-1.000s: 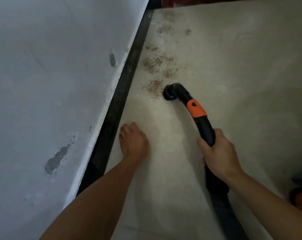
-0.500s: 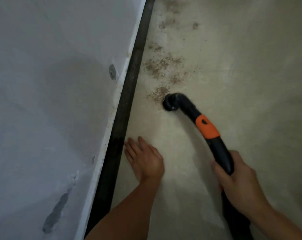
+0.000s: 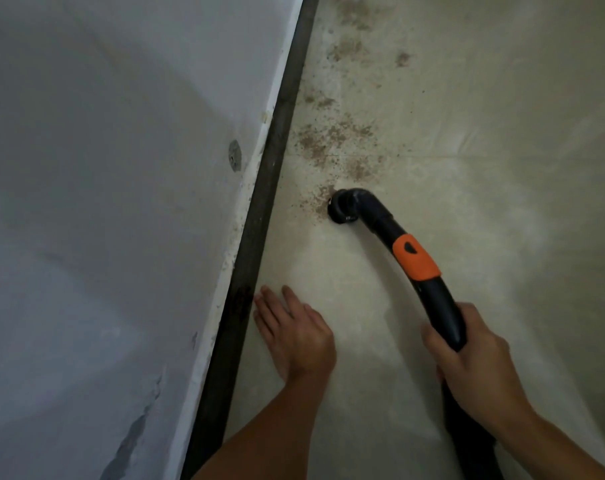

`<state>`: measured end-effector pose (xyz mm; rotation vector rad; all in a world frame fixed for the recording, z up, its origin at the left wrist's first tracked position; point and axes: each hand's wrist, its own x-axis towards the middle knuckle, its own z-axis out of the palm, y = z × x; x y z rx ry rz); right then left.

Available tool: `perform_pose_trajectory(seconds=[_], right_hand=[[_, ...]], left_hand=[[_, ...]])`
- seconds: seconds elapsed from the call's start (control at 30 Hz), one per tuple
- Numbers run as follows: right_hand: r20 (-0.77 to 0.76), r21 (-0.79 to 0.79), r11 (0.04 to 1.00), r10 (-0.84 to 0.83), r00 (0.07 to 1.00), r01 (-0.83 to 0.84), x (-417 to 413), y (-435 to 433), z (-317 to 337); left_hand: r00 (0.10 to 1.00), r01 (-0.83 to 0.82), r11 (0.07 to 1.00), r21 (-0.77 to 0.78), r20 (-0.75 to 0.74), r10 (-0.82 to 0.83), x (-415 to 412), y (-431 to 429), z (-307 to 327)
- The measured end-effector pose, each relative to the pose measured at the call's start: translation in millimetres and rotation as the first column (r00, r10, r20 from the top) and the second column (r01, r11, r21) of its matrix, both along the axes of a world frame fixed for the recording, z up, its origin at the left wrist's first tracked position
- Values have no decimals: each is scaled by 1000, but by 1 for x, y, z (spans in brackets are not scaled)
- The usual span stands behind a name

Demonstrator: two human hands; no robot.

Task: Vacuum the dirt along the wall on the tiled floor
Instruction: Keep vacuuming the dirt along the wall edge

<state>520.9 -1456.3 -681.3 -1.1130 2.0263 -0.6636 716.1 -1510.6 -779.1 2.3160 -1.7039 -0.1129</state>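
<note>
- Your right hand (image 3: 478, 358) is wrapped around the black vacuum tube (image 3: 439, 306), with the fingers curled over it just below the orange collar (image 3: 415, 258).
- Your left hand (image 3: 294, 334) is flat on the tiled floor (image 3: 484, 98), fingers straight and holding nothing. The fingertips sit just beside the dark baseboard strip (image 3: 270, 174).
- The nozzle (image 3: 342, 207) at the bent end of the tube is down on the floor, and its mouth touches the near edge of the dirt (image 3: 332, 140).
- The dirt is brown specks in several patches, running away from you along the floor close to the baseboard. There's 1 small patch right at the nozzle, a bigger one just past it, and more smudges toward the top of the view.
- The floor between your 2 hands looks pale.
- The wall (image 3: 103, 168) on your left is whitish grey, with 1 small round mark (image 3: 235, 160) low down and chipped paint (image 3: 131, 434) nearer you.
- The tube runs back under your right forearm and out of the bottom of the view.
</note>
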Motion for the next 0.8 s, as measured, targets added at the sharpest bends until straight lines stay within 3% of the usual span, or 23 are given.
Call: perform_pose_trajectory(seconds=[0.27,0.5,0.8], right_hand=[[4,-74,996,49,999,-48,-4,-62,1],[-23,37,991,126,992,-125,5,6,-1],[-33,-75,994,83,996,-85,12,-60,-7]], left_hand=[[1000,-11,1000,26,7,11,1,-1,0],[999,-14,998,69,40,12,0,0,1],[999,-18,997,76,36,15,0,-1,2]])
